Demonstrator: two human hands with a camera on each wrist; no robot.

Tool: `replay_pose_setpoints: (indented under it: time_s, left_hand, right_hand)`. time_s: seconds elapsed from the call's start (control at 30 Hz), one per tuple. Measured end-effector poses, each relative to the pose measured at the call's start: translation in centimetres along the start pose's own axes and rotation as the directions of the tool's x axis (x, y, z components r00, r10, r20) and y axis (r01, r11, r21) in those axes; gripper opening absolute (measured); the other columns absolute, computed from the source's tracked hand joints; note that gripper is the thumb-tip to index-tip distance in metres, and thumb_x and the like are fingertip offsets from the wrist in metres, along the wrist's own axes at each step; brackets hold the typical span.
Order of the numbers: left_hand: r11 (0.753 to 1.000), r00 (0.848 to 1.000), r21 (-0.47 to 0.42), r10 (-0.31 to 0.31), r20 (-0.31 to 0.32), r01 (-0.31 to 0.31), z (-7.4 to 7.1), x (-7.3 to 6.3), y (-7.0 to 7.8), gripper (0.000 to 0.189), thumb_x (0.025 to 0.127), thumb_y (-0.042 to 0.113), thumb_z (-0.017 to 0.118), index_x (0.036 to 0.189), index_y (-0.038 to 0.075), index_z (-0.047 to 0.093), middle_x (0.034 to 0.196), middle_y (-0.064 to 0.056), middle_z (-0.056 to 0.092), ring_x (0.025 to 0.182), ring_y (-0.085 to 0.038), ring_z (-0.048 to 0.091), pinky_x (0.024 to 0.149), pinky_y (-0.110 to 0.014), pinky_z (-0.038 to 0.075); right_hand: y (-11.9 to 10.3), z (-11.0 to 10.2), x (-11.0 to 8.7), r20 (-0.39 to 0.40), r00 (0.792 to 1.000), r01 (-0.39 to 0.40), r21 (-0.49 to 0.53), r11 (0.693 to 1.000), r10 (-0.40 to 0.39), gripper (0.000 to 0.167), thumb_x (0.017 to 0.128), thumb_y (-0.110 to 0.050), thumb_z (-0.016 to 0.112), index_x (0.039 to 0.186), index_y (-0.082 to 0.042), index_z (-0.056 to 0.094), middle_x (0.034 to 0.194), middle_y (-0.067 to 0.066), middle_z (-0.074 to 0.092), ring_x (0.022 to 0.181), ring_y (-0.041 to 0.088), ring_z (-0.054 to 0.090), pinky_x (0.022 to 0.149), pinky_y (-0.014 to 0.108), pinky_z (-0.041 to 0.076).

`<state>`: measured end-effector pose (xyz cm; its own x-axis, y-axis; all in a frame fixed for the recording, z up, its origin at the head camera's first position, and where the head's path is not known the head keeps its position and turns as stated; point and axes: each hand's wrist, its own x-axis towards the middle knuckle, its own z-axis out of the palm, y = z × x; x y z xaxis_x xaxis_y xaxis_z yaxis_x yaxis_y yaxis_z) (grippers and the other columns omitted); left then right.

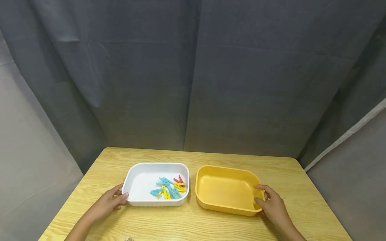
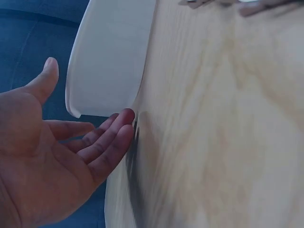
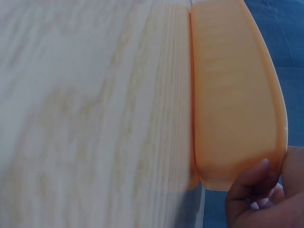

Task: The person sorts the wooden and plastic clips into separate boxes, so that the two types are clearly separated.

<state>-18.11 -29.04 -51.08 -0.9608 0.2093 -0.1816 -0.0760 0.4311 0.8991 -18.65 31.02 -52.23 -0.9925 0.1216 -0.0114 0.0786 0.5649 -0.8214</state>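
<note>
A white plastic tray [image 1: 141, 182] sits on the left of the table, with several blue, yellow and red clothespins [image 1: 169, 191] gathered toward its right side. My left hand [image 1: 110, 202] is at the tray's near left corner. In the left wrist view its fingers [image 2: 111, 142] lie loosely extended with the tips at the tray's end, and the thumb stands apart. To the right is a yellow-orange tray [image 1: 226, 190] with nothing inside. My right hand [image 1: 273, 206] pinches its right end, thumb and fingers over the rim; in the right wrist view some fingers are hidden behind the wall.
The wood-grain table [image 1: 169, 222] carries both trays side by side with a narrow gap between them. Small brownish pieces [image 2: 197, 4] lie near the table's front, cut off by the frame. Grey curtains [image 1: 144, 83] hang behind and along both sides.
</note>
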Motion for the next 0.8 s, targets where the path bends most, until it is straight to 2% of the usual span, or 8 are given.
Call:
replay_pose_setpoints:
  time_s: [0.17,0.27,0.4,0.47,0.63,0.7,0.8]
  left_hand:
    - [1.000,0.999,0.022,0.015,0.044,-0.016,-0.1,-1.3,-0.4,0.074,0.103,0.025,0.063,0.151,-0.020,0.026,0.125,-0.022,0.062,0.113,-0.037,0.065,0.084,-0.039,0.058]
    - [0.998,0.994,0.041,0.051,0.093,-0.055,-0.3,-2.1,-0.8,0.072,0.102,0.022,0.065,0.147,-0.023,0.030,0.128,-0.026,0.063,0.116,-0.038,0.065,0.086,-0.036,0.058]
    - [0.997,0.983,0.013,0.070,0.172,-0.074,-0.7,-3.1,-1.5,0.069,0.100,0.019,0.067,0.143,-0.025,0.035,0.131,-0.029,0.062,0.113,-0.025,0.067,0.087,-0.029,0.057]
    - [0.998,0.975,-0.014,0.063,0.213,-0.062,-0.9,-3.7,-1.9,0.069,0.099,0.018,0.070,0.142,-0.025,0.037,0.131,-0.028,0.063,0.110,-0.017,0.068,0.087,-0.026,0.056]
    - [0.997,0.948,-0.059,0.063,0.312,-0.047,-1.4,-4.9,-2.9,0.067,0.099,0.015,0.069,0.141,-0.025,0.038,0.132,-0.030,0.061,0.110,-0.009,0.066,0.091,-0.025,0.055]
    - [0.995,0.939,-0.078,0.082,0.335,-0.059,-1.4,-5.4,-3.3,0.063,0.099,0.012,0.068,0.141,-0.026,0.038,0.133,-0.033,0.060,0.110,-0.007,0.066,0.092,-0.023,0.054]
    - [0.991,0.932,-0.105,0.109,0.346,-0.077,-1.0,-6.1,-4.0,0.059,0.099,0.010,0.069,0.138,-0.025,0.042,0.131,-0.029,0.063,0.109,-0.002,0.065,0.092,-0.019,0.052]
  right_hand:
    - [0.0,0.0,0.0,0.000,1.000,-0.002,0.001,1.000,0.002,0.046,0.092,-0.007,0.072,0.137,-0.005,0.061,0.082,0.003,0.035,0.048,0.009,0.041,0.046,0.025,0.046]
    - [0.0,0.1,0.0,-0.005,1.000,-0.004,-0.003,1.000,0.004,0.046,0.092,-0.007,0.072,0.136,-0.006,0.061,0.082,0.003,0.035,0.048,0.010,0.043,0.046,0.026,0.046]
    - [0.1,0.1,0.1,-0.010,1.000,-0.004,-0.007,1.000,0.003,0.046,0.092,-0.007,0.073,0.136,-0.006,0.061,0.081,0.003,0.036,0.048,0.011,0.045,0.046,0.025,0.046]
    - [0.1,0.2,0.1,-0.011,1.000,-0.003,-0.006,1.000,0.003,0.046,0.091,-0.007,0.073,0.136,-0.006,0.061,0.081,0.002,0.036,0.048,0.011,0.045,0.046,0.026,0.046]
    - [0.1,0.2,0.1,-0.011,1.000,-0.004,0.002,1.000,0.004,0.046,0.092,-0.006,0.073,0.136,-0.005,0.061,0.081,0.003,0.036,0.049,0.011,0.045,0.047,0.027,0.048]
    - [0.1,0.2,0.1,-0.010,1.000,-0.006,0.005,1.000,0.006,0.046,0.092,-0.006,0.073,0.136,-0.005,0.061,0.080,0.003,0.036,0.049,0.012,0.046,0.047,0.027,0.048]
    - [0.2,0.1,0.1,-0.008,1.000,-0.010,0.007,1.000,0.010,0.046,0.092,-0.006,0.072,0.137,-0.006,0.060,0.080,0.003,0.036,0.049,0.012,0.046,0.048,0.028,0.049]
